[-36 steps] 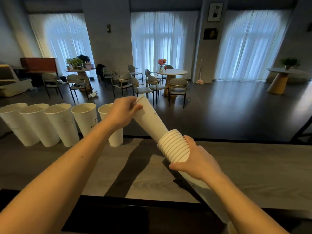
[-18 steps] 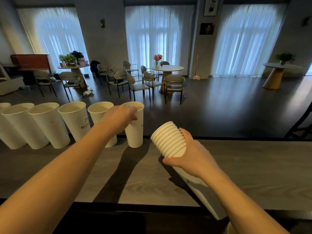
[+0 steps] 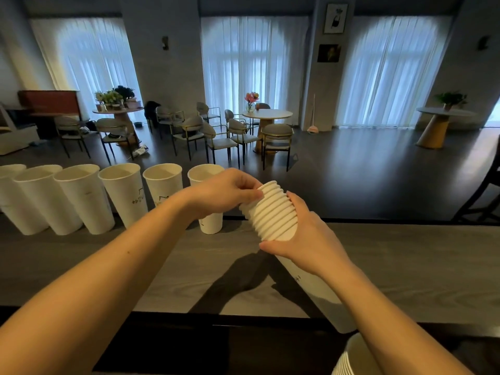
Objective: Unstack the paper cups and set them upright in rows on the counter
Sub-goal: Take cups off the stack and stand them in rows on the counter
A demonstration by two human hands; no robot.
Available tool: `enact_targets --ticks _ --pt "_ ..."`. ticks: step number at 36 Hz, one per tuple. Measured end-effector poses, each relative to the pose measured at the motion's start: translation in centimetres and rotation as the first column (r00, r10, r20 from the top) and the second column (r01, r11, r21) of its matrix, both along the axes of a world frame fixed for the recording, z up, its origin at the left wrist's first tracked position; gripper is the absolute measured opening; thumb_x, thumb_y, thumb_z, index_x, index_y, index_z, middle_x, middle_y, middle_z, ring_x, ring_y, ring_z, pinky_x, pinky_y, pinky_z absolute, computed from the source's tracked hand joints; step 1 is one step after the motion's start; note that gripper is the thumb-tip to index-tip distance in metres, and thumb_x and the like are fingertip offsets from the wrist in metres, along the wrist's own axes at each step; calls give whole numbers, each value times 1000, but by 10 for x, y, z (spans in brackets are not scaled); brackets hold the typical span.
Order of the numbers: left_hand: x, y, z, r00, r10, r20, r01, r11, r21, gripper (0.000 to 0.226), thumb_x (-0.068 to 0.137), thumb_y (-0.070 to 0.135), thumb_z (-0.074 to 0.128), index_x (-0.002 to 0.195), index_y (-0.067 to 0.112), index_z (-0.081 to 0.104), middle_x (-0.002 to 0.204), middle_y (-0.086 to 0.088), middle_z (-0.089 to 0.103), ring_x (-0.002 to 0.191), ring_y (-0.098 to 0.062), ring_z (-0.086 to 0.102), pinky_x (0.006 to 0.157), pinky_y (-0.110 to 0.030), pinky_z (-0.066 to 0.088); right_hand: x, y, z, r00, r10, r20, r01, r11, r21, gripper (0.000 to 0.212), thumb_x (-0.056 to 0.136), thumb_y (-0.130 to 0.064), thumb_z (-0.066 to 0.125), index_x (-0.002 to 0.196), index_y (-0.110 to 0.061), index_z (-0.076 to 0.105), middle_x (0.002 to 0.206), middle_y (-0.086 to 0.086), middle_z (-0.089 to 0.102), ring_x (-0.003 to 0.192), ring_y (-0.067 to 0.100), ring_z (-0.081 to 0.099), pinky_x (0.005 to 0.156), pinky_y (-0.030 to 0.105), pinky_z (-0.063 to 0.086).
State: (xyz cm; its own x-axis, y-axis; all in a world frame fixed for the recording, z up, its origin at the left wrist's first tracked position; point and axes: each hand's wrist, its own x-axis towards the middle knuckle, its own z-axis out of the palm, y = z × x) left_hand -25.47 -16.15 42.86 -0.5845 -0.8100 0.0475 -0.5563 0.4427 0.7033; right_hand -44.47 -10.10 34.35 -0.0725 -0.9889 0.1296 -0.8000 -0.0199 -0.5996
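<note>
The right hand grips a stack of paper cups around the ribbed band of nested rims, thumb underneath and fingers wrapped over the far side. The stack is tilted, its open end pointing up and away toward the left hand, its long tapered body running down and back beneath the right wrist, above the counter. The left hand pinches the top rim of the stack between thumb and fingertips, closed on the outermost cup's edge. Behind and to the left of the left hand, a row of cups stands upright near the counter's far edge, six of them side by side, the nearest one partly hidden by the left wrist. Below the right forearm, the rims of another stack show at the bottom edge of the view.
</note>
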Motion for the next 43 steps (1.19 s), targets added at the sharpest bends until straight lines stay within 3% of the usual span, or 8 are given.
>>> enact_targets --ticks 8,14,19,24,30,37,41,43 --pt "-10 3 8 976 164 -140 -167 986 -15 15 86 24 71 101 22 71 96 4 72 91 -9 67 83 -29 53 -20 10 6 998 0 -70 -4 999 -51 122 65 -62 84 153 -49 0 128 -2 46 109 17 53 89 47 55" --pt "-7 -18 24 870 392 -300 -491 746 -449 34 92 28 64 122 14 64 104 1 63 92 -14 56 78 -30 46 -48 14 7 977 -117 -181 122 992 16 120 68 -65 81 152 -48 -3 129 5 45 111 25 55 86 46 54" --pt "-29 -29 -9 919 385 83 -274 776 -568 17 93 19 63 106 9 65 98 -8 65 89 -25 61 73 -37 49 -60 12 3 971 -143 -192 154 987 40 121 68 -65 80 154 -46 -3 131 4 44 113 25 54 85 45 54" --pt "-43 -41 -40 840 410 357 -94 756 -648 18 93 20 61 108 12 65 103 -12 68 92 -30 66 68 -39 55 -59 10 -1 984 -122 -131 126 992 21 120 68 -65 81 153 -47 -1 126 1 44 109 21 53 86 44 55" --pt "-46 -56 -47 842 436 319 -97 703 -704 24 93 22 60 115 13 62 110 -14 68 96 -31 66 70 -39 54 -57 4 -5 991 -105 -82 106 994 5 120 66 -64 82 153 -48 0 125 0 46 108 21 54 86 45 56" --pt "-43 -60 -40 833 400 381 -52 744 -666 32 93 25 60 123 15 59 114 -12 66 97 -28 64 72 -36 52 -56 3 -7 994 -84 -70 84 996 -2 121 67 -63 82 154 -47 0 127 0 46 108 19 53 87 43 56" --pt "-48 -45 -25 921 364 136 -164 680 -714 40 96 34 56 133 17 55 126 -6 64 115 -24 59 92 -41 51 -59 6 -5 995 -85 -46 84 996 -33 121 65 -63 83 153 -48 2 130 -1 47 110 19 53 89 45 56" --pt "-57 -24 -15 973 229 19 -181 815 -550 34 100 38 46 127 20 59 117 2 68 108 -15 61 93 -38 51 -60 8 -3 996 -80 -40 78 996 -42 121 65 -64 83 153 -47 2 132 -1 47 112 19 53 89 45 55"
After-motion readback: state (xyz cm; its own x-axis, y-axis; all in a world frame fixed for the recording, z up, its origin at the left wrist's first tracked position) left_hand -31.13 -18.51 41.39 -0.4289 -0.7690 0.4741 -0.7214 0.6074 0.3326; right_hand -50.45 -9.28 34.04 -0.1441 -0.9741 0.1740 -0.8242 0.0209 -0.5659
